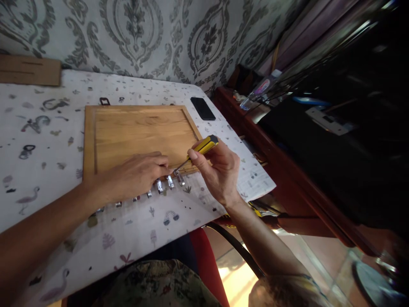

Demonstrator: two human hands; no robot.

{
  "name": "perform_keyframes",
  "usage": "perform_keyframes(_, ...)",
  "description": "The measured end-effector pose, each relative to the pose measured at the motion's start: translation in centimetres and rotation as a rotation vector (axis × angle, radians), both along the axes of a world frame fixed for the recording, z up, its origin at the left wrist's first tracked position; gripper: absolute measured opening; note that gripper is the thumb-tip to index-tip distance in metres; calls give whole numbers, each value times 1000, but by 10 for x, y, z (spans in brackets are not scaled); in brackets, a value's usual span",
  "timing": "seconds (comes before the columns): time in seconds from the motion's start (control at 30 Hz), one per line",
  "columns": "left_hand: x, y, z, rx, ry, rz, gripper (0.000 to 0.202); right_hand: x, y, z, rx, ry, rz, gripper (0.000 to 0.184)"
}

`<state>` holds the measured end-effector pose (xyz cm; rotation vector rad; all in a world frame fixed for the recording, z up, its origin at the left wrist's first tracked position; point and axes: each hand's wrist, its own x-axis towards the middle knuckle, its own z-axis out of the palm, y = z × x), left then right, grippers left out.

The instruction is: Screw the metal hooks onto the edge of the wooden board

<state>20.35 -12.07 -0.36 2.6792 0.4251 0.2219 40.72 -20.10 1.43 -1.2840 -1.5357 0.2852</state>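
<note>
A framed wooden board lies flat on the table, with several shiny metal hooks along its near edge. My right hand grips the yellow and black handle of a screwdriver. The shaft slants down to the left, its tip at the rightmost hook on the board's near edge. Resting on that edge, my left hand has its fingers drawn together beside the screwdriver tip. Whatever those fingertips pinch is too small and covered to make out.
A black phone lies beyond the board's right corner. Cardboard sits at the far left against the patterned curtain. On the right, a dark red wooden desk carries a plastic bottle and a large black surface.
</note>
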Motion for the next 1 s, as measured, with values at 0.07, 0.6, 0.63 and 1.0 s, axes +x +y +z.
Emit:
perform_keyframes(0.07, 0, 0, 0, -6, -1, 4, 35, -2, -1, 4, -7, -48, -28, 35)
perform_keyframes(0.6, -1, 1, -1, 28, -31, 4, 37, -3, 20, 25, -160, 292, 292, 27)
perform_keyframes(0.63, -1, 0, -1, 35, -43, 7, 38, -4, 24, 25, -165, 337, 334, 26)
perform_keyframes(1.0, 2, -1, 2, 31, 39, 23, 37, -10, 62, 25, -366, 440, 611, 73)
